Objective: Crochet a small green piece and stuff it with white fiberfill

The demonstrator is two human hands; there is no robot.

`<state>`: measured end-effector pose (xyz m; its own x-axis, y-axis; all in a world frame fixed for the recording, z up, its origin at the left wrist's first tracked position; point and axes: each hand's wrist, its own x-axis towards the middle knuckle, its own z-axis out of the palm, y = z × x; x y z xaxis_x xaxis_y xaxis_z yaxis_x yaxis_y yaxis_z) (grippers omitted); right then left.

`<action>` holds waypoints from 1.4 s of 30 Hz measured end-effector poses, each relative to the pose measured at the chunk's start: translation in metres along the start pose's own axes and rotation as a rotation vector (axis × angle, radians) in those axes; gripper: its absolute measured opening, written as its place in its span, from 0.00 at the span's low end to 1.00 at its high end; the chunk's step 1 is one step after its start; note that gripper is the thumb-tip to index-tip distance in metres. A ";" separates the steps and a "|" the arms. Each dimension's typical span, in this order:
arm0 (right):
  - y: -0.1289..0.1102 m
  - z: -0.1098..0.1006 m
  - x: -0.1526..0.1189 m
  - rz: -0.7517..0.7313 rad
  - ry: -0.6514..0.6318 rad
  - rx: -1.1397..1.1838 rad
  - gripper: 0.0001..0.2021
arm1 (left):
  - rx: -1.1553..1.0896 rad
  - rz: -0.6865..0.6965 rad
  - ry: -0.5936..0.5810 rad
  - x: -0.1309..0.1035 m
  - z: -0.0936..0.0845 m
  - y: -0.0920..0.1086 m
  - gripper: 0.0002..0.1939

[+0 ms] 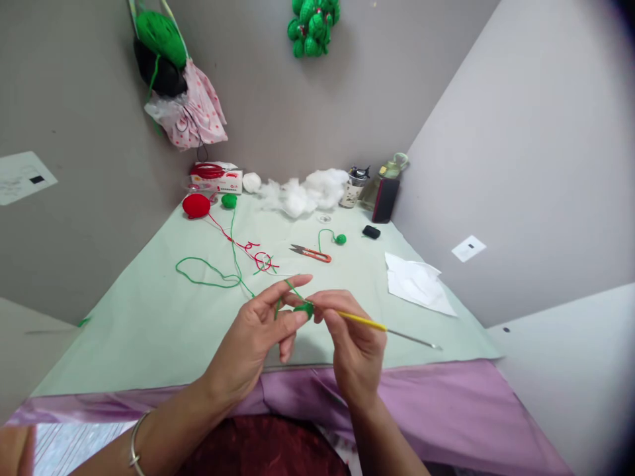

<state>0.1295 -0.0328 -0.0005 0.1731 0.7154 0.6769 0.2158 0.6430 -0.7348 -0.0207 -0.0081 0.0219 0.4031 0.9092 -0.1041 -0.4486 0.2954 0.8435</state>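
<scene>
My left hand [262,327] pinches a small green crochet piece [308,309] between thumb and fingers, and green yarn runs over its raised index finger. My right hand [357,344] grips a crochet hook [364,320] with a yellow handle, its near end at the green piece and its bare metal end pointing right. The tip at the stitches is hidden by the fingers. From my left hand the green yarn [208,266] loops over the table towards a green yarn ball [229,201] at the back left.
Orange snips [311,253], a small green crochet ball [340,239] and red yarn rings [262,261] lie beyond my hands. A red yarn ball [196,205], white stuffing [302,193], a cup [351,190] and a phone [385,199] stand along the back. White paper [417,283] lies right.
</scene>
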 end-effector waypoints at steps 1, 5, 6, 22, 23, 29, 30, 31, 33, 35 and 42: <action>0.001 0.001 -0.002 -0.039 -0.002 -0.068 0.13 | 0.017 0.025 0.016 0.000 0.000 -0.002 0.21; 0.002 -0.002 -0.010 -0.312 -0.019 -0.400 0.17 | -0.065 -0.038 -0.005 0.003 -0.002 -0.004 0.23; 0.001 -0.003 -0.011 -0.341 -0.021 -0.423 0.17 | -0.111 -0.089 -0.025 0.004 -0.004 -0.003 0.23; 0.008 -0.008 -0.002 0.318 0.055 0.317 0.10 | 0.127 0.031 0.019 0.000 -0.007 -0.003 0.14; 0.008 -0.009 -0.002 0.326 0.049 0.340 0.10 | 0.138 0.034 0.023 0.000 -0.008 -0.002 0.14; -0.005 -0.013 -0.001 0.205 0.004 0.127 0.12 | 0.239 0.095 0.030 -0.001 -0.012 -0.003 0.15; -0.008 -0.013 -0.002 0.155 -0.006 0.031 0.12 | 0.263 0.112 0.036 -0.002 -0.012 -0.003 0.15; -0.010 -0.013 -0.004 0.093 -0.018 -0.061 0.13 | 0.286 0.129 0.045 -0.003 -0.012 -0.004 0.15; -0.010 -0.012 -0.007 -0.052 -0.052 -0.204 0.14 | 0.322 0.160 0.074 -0.004 -0.012 -0.007 0.14; -0.005 -0.009 -0.011 -0.217 -0.085 -0.307 0.15 | 0.311 0.177 0.100 -0.005 -0.010 -0.008 0.15; 0.006 -0.008 -0.012 -0.303 -0.017 -0.383 0.16 | -0.121 -0.140 -0.022 0.001 -0.005 0.002 0.23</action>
<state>0.1363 -0.0403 -0.0128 0.0332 0.5178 0.8549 0.5927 0.6785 -0.4340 -0.0252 -0.0051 0.0206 0.4848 0.8506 -0.2035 -0.4792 0.4530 0.7518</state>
